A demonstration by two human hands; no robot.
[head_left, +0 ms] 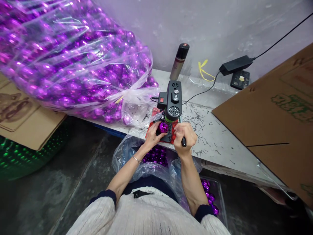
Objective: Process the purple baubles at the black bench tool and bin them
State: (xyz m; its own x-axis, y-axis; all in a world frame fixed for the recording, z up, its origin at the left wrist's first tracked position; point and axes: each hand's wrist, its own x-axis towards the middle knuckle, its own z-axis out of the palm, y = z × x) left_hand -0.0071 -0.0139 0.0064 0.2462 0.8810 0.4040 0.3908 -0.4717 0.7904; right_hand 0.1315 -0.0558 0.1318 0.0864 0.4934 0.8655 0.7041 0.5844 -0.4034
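Note:
A small black bench machine [174,98], with round vents and a red switch, stands near the table's front edge. Beneath its head is a shiny purple bauble [163,127], set on a dark plate over a red base [156,112]. My left hand [152,135] curls its thumb and fingers around the bauble's left and near sides. To the right of the machine, my right hand [186,135] is closed in a fist around a lever with a black handle end [184,141]. The point where the machine's head meets the bauble is partly hidden.
A huge clear bag of purple baubles [85,65] fills the back left. Behind the machine stand a spray can [179,62] and a power adapter [237,64]. Cardboard boxes [264,124] crowd the right. Dark shavings litter the table [207,143]; an open plastic bag [127,153] hangs below.

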